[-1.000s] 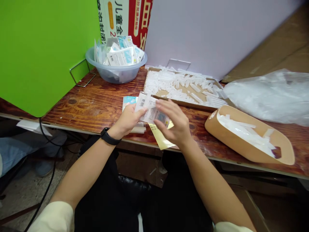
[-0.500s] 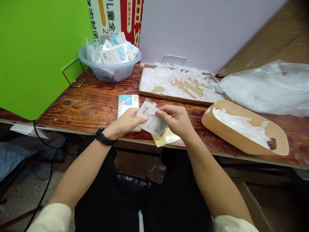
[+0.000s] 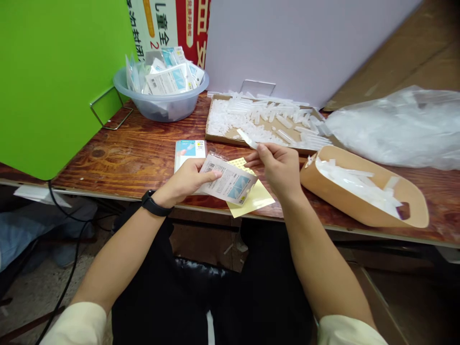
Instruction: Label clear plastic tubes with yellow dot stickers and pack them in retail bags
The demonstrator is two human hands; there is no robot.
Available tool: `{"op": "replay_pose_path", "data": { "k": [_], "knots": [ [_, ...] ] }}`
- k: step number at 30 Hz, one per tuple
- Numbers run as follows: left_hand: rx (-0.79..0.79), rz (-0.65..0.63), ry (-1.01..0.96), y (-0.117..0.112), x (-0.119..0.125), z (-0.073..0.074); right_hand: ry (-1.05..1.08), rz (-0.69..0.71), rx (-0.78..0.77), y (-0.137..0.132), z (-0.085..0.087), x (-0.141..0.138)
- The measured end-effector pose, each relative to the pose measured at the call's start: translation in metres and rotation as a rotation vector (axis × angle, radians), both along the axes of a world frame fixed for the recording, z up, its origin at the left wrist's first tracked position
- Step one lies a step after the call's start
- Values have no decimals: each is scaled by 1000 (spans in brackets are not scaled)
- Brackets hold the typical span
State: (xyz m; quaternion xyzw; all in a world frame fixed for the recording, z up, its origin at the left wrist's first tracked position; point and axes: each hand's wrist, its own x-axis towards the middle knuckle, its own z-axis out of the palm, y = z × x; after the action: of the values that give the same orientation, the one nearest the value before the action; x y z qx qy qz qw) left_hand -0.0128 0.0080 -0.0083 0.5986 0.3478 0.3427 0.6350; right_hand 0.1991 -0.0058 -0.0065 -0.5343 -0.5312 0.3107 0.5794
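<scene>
My left hand (image 3: 185, 181) is closed on a clear plastic packet with a printed card (image 3: 232, 182), its thumb lying across the front. A thin whitish strip (image 3: 247, 139) is pinched in my right hand (image 3: 282, 167), raised to the right of the packet and apart from it. Under the packet lies a yellow sticker sheet (image 3: 259, 200), partly covered, with small round stickers along its far part. Behind my left hand is a stack of blue-and-white printed cards (image 3: 190, 148).
A bluish bowl (image 3: 161, 103) full of packaged cards stands at the back left. Beside it a shallow cardboard tray (image 3: 247, 141) holds many small clear tubes. A tan bin (image 3: 345, 208) with white strips and a plastic bag (image 3: 398, 129) are on the right. Green (image 3: 61, 86) and pale panels (image 3: 294, 43) rise behind.
My right hand has moved right and slightly up, away from the packet, taking the whitish strip with it. The packet's printed face and more of the yellow sheet are now uncovered.
</scene>
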Motion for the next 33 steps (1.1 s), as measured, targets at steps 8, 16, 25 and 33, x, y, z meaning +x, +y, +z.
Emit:
{"op": "replay_pose_path", "data": {
  "k": [8,16,25,33],
  "knots": [
    [10,30,-32,-3,8,-1,-285,108,-7,-6,2,-3],
    [56,-78,24,-3,7,-3,-192,528,-245,-16,17,-1],
    [18,-296,119,-5,4,1,-245,763,-425,-15,25,3],
    [-40,-98,97,-13,7,7,-219,664,-294,-20,23,-10]
  ]
}}
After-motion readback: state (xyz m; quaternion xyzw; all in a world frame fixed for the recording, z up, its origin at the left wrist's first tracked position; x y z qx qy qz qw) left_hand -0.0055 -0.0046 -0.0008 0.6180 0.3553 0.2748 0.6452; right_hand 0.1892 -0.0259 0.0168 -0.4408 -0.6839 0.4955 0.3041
